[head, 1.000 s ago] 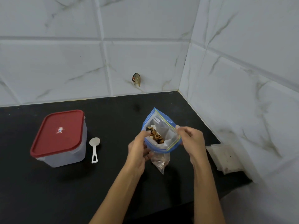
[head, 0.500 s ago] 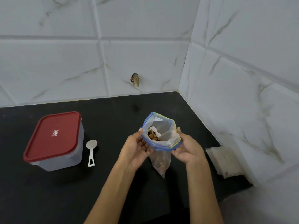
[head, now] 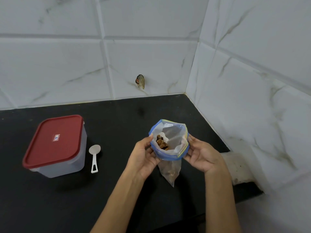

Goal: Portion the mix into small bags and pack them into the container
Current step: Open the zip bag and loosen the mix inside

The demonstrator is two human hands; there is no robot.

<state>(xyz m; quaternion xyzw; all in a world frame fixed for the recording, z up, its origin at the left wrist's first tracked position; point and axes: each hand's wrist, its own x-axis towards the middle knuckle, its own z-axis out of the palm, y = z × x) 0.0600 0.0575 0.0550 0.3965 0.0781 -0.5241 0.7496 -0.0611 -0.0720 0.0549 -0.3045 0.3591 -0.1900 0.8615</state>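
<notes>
Bag (head: 170, 143) upright, mouth up, both hands.

This looks like a home kitchen corner. White marble-patterned wall tiles (head: 151, 56) fill the upper half and right side of the frame, meeting in a corner at upper right. Below them a black stone table (head: 50, 199) spans the lower half. On its left stands a clear plastic food container (head: 67, 165) with a red lid (head: 53, 142), and just right of it lies a small white plastic scoop (head: 94, 158). At centre, an open zip bag (head: 169, 142) holds brown snack mix (head: 161, 144).
</notes>
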